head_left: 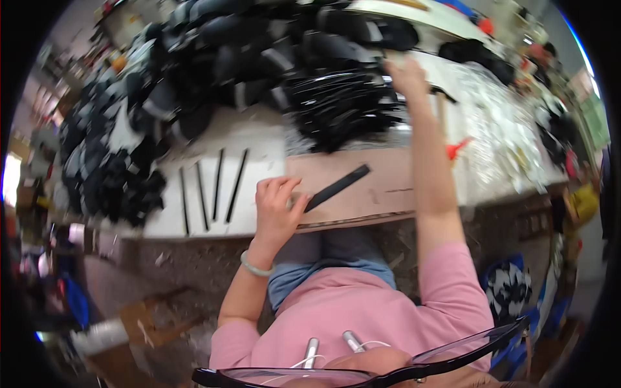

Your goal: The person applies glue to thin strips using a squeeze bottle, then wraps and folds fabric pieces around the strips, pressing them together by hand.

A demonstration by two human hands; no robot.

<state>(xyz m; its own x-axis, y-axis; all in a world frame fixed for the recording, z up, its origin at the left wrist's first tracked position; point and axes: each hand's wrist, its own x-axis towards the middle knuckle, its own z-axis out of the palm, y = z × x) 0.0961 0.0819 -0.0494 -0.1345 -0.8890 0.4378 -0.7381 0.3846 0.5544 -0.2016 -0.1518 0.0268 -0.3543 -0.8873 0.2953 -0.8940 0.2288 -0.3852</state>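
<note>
My left hand [279, 208] is closed on the near end of a flat black strip [339, 187]. This strip slants up to the right over a pinkish-brown board [388, 174] at the table's front edge. Far out, my right arm is stretched past a stack of glossy black strips [339, 107]. My right hand [407, 76] is beside dark padded pieces at the back, its fingers too blurred to read. Left of the board, several thin black strips [237, 184] lie apart on the white table [262, 139].
Black and grey padded pieces [226, 58] are heaped along the back and left. A hammer [442, 107] and a red object [457, 149] lie right of my right forearm. Clear plastic bags [495, 136] cover the table's right side.
</note>
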